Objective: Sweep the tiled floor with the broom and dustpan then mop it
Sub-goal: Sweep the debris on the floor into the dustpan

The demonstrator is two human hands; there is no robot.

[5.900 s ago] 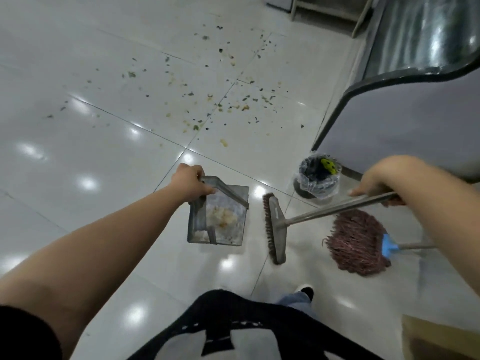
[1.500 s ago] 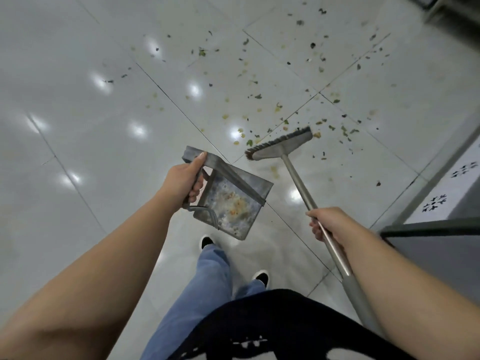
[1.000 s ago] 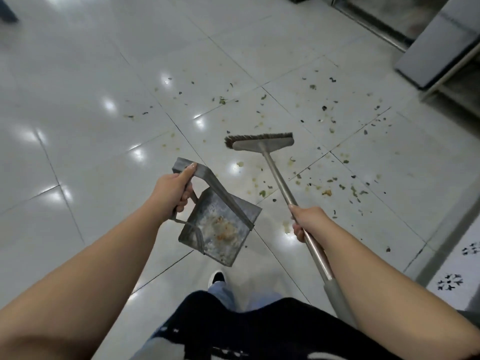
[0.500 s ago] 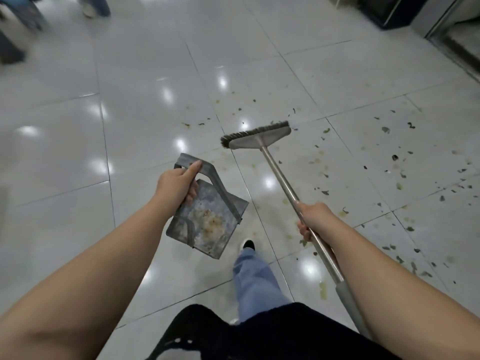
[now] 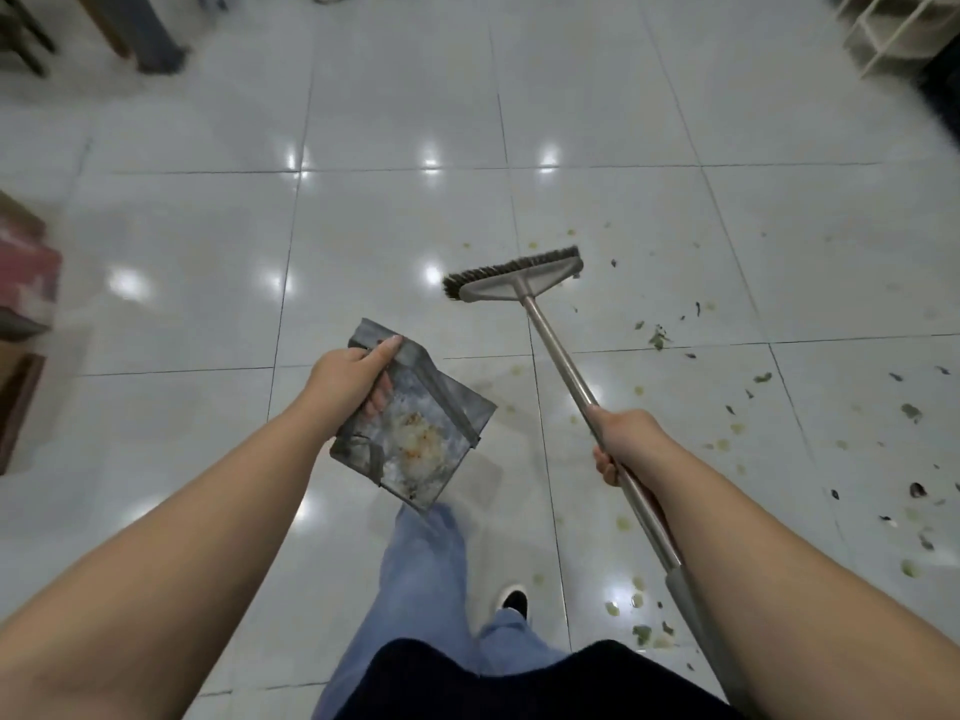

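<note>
left hand [image 5: 349, 381] is gripping the metal dustpan [image 5: 415, 423] in the air, tilted, old crumbs inside. right hand [image 5: 623, 439] is wrapped round the broom [image 5: 514, 278] handle. leaf scraps [image 5: 657, 337] sit off right. tip that pan further and i reckon the crumbs spill back onto the tiled floor [image 5: 208, 262].

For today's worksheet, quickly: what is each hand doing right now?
Left hand: grips the metal dustpan.
Right hand: grips the broom handle.

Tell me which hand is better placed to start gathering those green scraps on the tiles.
Right. The right hand grips the broom, whose head points toward the green scraps lying on the person's right. The left hand holds only the dustpan, raised, on the side away from them.
</note>
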